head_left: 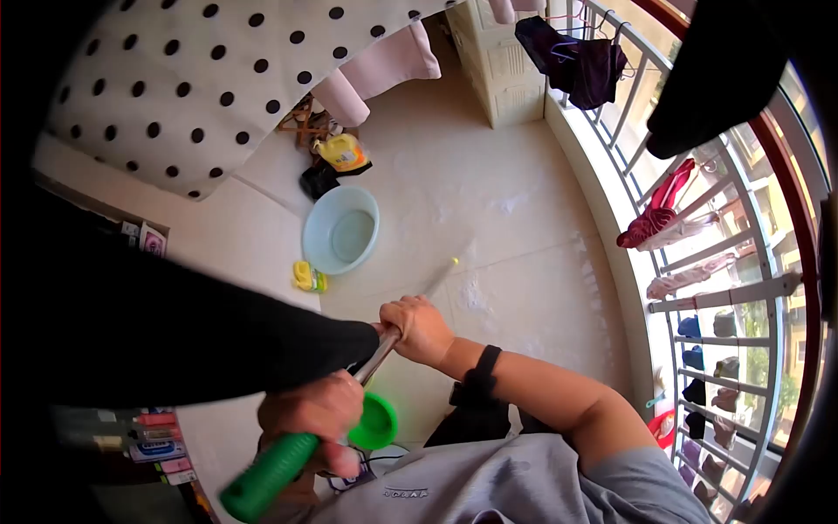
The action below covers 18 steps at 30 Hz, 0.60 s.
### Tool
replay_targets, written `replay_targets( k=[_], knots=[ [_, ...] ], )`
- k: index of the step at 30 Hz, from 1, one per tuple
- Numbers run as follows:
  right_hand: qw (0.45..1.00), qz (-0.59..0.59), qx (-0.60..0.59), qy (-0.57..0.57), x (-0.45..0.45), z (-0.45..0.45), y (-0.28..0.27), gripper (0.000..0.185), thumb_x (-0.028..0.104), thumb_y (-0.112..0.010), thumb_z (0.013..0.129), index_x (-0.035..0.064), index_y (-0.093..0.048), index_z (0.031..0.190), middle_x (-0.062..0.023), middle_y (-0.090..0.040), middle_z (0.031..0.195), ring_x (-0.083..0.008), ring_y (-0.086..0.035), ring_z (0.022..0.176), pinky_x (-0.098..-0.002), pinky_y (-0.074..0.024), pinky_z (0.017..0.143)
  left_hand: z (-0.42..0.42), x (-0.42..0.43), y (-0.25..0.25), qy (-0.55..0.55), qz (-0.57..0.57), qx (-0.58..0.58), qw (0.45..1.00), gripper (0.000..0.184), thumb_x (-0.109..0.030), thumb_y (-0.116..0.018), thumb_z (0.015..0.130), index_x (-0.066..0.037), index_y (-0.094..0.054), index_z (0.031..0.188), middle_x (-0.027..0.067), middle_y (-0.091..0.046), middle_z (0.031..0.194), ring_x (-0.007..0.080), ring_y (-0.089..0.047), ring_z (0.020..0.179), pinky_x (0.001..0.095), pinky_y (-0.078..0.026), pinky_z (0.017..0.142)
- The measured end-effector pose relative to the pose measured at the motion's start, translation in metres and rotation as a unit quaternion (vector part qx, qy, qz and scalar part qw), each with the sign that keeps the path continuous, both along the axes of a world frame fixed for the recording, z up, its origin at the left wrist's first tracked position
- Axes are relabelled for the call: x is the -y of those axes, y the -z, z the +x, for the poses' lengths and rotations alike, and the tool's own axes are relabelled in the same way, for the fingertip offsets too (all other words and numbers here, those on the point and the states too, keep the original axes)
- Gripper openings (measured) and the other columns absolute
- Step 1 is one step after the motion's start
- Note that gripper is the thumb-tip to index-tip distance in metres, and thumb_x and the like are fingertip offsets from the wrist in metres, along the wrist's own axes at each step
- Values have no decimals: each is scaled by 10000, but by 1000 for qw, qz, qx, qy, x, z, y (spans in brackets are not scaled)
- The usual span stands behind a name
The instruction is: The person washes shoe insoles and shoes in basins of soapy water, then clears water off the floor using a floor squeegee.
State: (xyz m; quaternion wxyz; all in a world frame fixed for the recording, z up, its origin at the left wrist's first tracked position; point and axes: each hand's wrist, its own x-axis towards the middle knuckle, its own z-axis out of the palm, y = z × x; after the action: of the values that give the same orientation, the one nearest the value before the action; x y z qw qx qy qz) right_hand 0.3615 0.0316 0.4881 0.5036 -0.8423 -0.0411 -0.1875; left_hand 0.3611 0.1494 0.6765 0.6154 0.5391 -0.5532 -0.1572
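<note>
Both of my hands grip a long metal pole [376,360] with a green handle [269,479]. My left hand [319,409], slightly blurred, is closed just above the green handle. Farther up the shaft my right hand [421,330] is closed around it; a black band is on that wrist. The pole slants away over the tiled floor [541,201], its far part smeared, with a small yellow spot near the end. I cannot tell what tool it is. A large black shape [262,345] covers part of the view left of the pole.
A pale blue basin [353,229] stands ahead, near yellow jugs [342,153] [308,277]. A green basin [375,421] is close by my left hand. White railings [755,323] with hung clothes line the right. Dotted cloth [218,74] hangs upper left; white drawers [506,74] stand behind.
</note>
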Motion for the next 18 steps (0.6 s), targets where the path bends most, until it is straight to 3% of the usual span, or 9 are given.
replay_targets(
  k=[2,5,9,11,13,14,15,17,18],
  knots=[
    [999,-29,14,34,6,32,18,237,238,-670,763,80,-516,674,-70,-583,694,-289,-560,756,-395,-424,652,11,6,25,1,20,53,998,265,-184,-719,767,-30,-505,745,76,-511,649,188,-465,518,340,-416,514],
    [996,-21,64,64,25,94,70,224,243,-689,744,68,-549,742,-106,-586,783,-317,-549,810,-401,-452,708,36,19,58,-57,180,202,961,295,-150,-779,675,-27,-512,705,79,-521,714,240,-556,674,448,-486,761],
    [981,3,147,124,48,195,135,233,222,-693,742,52,-575,849,-153,-583,923,-349,-539,885,-396,-475,769,95,40,134,-108,220,237,940,225,-99,-768,651,-39,-556,698,69,-571,822,263,-579,832,488,-438,912],
    [980,85,105,145,62,244,162,274,90,-678,728,45,-583,980,-207,-533,1135,-398,-515,1009,-428,-457,847,131,56,168,-203,225,265,915,202,-82,-754,663,-28,-574,737,80,-585,880,277,-575,966,486,-418,947],
    [850,523,-28,61,71,300,205,373,39,-688,693,56,-568,1045,-219,-501,1183,-394,-523,1004,-397,-477,835,173,70,200,-229,239,262,906,200,-53,-741,665,-28,-578,777,105,-594,1006,299,-544,1071,454,-425,947],
    [973,189,54,121,79,316,221,428,16,-695,680,44,-550,1082,-226,-471,1224,-377,-539,999,-366,-491,829,193,77,220,-248,235,243,908,199,-46,-737,666,-30,-576,783,109,-592,1021,306,-536,1083,434,-434,937],
    [988,26,60,137,90,322,227,345,-36,-582,784,60,-537,1112,-128,-375,1293,-202,-532,955,-280,-550,751,209,82,239,-268,231,222,909,197,-39,-732,668,-33,-575,788,114,-590,1035,313,-528,1095,415,-442,927],
    [981,187,4,57,97,342,257,345,-31,-595,780,55,-537,1109,-140,-378,1305,-238,-541,941,-308,-541,762,238,93,270,-285,240,189,909,221,-5,-743,644,-36,-552,751,103,-588,1049,325,-507,1132,384,-451,918],
    [885,461,-63,8,103,335,239,342,50,-679,744,66,-555,1062,-153,-466,1233,-290,-565,909,-328,-519,754,245,98,283,-286,234,165,915,214,3,-729,659,-27,-529,730,104,-585,985,324,-536,1074,408,-439,921]
  ],
)
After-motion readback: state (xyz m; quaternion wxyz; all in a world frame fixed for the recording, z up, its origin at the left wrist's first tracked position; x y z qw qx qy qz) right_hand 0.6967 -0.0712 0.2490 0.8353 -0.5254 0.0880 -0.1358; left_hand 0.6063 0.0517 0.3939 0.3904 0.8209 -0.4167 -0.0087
